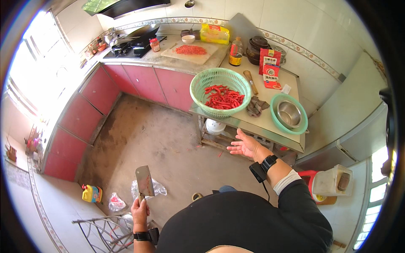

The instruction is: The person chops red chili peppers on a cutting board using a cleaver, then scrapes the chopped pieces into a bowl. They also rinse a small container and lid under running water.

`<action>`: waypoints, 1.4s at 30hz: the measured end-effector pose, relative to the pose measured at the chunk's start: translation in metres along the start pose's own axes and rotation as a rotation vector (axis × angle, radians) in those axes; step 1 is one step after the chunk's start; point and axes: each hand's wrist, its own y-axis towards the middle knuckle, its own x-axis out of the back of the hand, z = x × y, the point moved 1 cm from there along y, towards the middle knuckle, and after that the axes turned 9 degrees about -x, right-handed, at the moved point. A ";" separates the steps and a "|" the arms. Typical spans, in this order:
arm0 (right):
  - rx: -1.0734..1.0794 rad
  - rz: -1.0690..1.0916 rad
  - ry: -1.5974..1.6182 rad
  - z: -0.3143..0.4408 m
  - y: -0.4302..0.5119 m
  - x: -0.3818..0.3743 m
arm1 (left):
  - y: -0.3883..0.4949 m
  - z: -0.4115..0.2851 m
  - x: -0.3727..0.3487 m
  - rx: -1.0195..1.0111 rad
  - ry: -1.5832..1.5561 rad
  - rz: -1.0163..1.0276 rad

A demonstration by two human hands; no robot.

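Note:
My left hand (140, 211) grips the handle of a cleaver (145, 181), its broad blade pointing away from me with red bits stuck to it. In front of the side table, my right hand (243, 145) is held out in the air with fingers spread and nothing in it. Beyond that hand, a pale green plastic basket (196, 91) of whole red chillies (225, 98) stands at the table's left end. On the counter behind lies a white cutting board (207, 57) bearing a heap of chopped red chilli (190, 50).
The side table (243, 121) also carries a grey rag (256, 107), a green basin (274, 117) with a steel bowl (288, 114), and a sauce bottle (235, 52). A gas stove (126, 49) stands far left. A metal rack (101, 232) and plastic bags (116, 202) are low at left.

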 end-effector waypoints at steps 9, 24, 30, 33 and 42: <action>0.009 -0.290 0.420 0.075 0.130 0.009 | 0.151 -0.071 -0.028 -0.059 0.047 0.010; 0.156 -0.576 0.600 0.108 0.143 0.052 | 0.394 -0.196 -0.110 -0.029 0.166 0.254; 0.297 -0.704 0.652 0.105 0.166 0.036 | 0.520 -0.226 -0.135 -0.104 0.153 0.461; 0.350 -0.756 0.663 0.109 0.173 0.024 | 0.580 -0.247 -0.149 -0.140 0.194 0.549; 0.350 -1.792 -0.505 0.178 0.105 -0.046 | 0.687 -0.293 -0.212 -0.159 0.178 0.797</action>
